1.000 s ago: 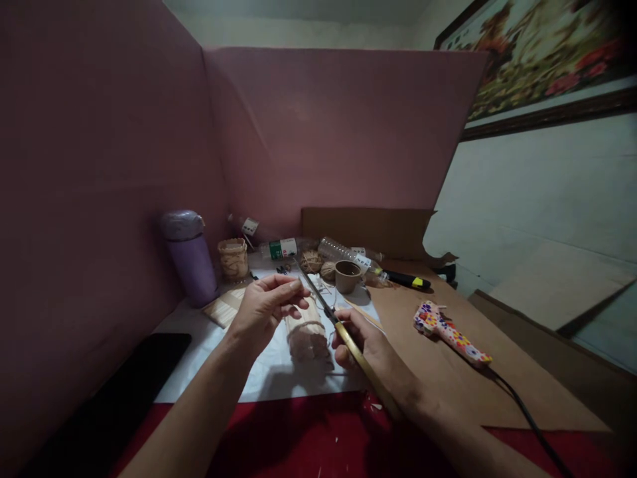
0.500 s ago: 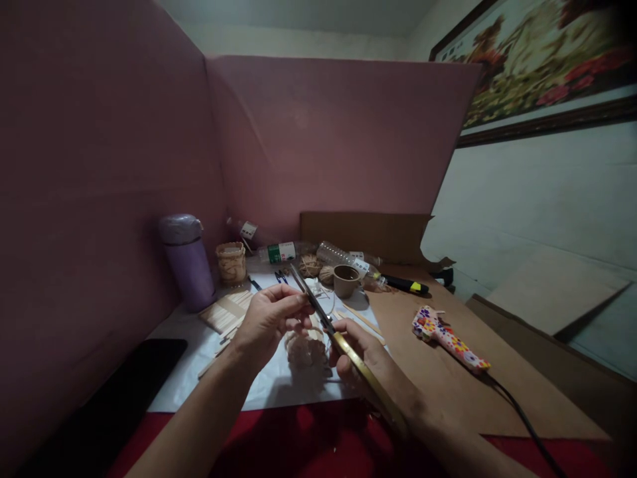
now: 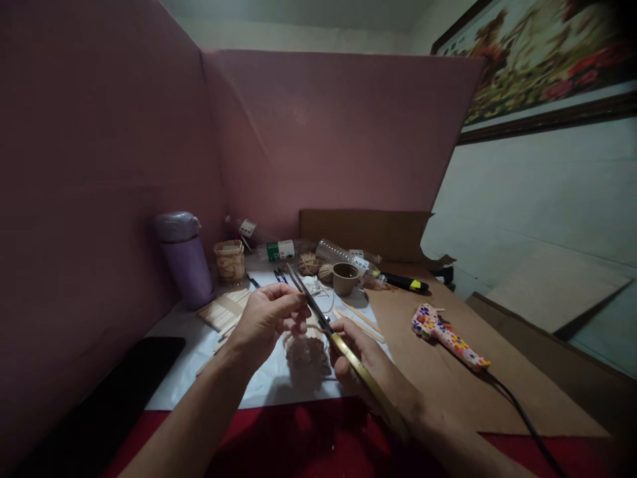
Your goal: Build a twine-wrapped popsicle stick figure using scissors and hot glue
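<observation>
My right hand (image 3: 365,355) grips a pair of scissors (image 3: 351,358) with a gold-coloured handle, its dark blades pointing up and away to the left. Beside those blades, the thumb and fingers of my left hand (image 3: 273,315) are pinched together near the middle of the metal. Whatever they hold is too small or too hidden to make out. Below and between both hands, a pale, ruffled piece (image 3: 306,355) rests on the white sheet (image 3: 269,385), partly in shadow.
Craft sticks (image 3: 226,309) lie at left, near a purple tumbler (image 3: 184,262) and a woven-looking cup (image 3: 230,261). Behind are plastic bottles (image 3: 338,252), a twine ball (image 3: 309,263), a brown cup (image 3: 345,279) and a utility knife (image 3: 404,282). A flowered glue gun (image 3: 448,337) with its cord lies on cardboard (image 3: 423,392).
Almost nothing differs. The view has shifted very slightly, and both hands and the scissors keep nearly the same pose.
</observation>
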Tool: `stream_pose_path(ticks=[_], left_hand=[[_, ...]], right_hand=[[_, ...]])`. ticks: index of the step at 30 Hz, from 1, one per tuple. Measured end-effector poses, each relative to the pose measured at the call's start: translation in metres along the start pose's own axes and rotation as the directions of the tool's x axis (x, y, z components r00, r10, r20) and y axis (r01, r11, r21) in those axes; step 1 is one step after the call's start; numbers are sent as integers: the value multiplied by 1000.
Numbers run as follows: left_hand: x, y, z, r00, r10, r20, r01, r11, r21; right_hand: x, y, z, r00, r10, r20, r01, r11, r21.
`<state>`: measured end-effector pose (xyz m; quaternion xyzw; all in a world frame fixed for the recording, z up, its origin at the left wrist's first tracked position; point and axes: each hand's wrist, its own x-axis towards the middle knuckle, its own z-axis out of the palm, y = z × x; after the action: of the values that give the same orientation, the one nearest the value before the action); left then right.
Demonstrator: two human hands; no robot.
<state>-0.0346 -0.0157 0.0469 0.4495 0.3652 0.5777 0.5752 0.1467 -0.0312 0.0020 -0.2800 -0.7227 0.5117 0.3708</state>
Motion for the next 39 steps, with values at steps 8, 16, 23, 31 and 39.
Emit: stream_pose_path(ticks=[8, 16, 23, 31, 39], left_hand=[[0, -1, 0, 1000, -28, -11, 28, 999, -15], [-1, -1, 2, 999, -43, -11, 42, 999, -15], [-2, -2, 3, 998, -58, -24, 57, 997, -43], [-2, -3, 1, 998, -62, -19, 61, 997, -50], [-1, -1, 2, 999, -4, -42, 1, 998, -63]], right_hand=[[-1, 0, 3, 999, 36, -17, -36, 999, 12], [-4, -1, 11, 991, 110, -70, -103, 990, 97], [-6, -7, 15, 977, 163, -141, -150, 984, 97], [-5, -5, 21, 965, 155, -210, -130, 983, 129], [10, -2, -14, 871, 58, -487, -225, 930, -291]])
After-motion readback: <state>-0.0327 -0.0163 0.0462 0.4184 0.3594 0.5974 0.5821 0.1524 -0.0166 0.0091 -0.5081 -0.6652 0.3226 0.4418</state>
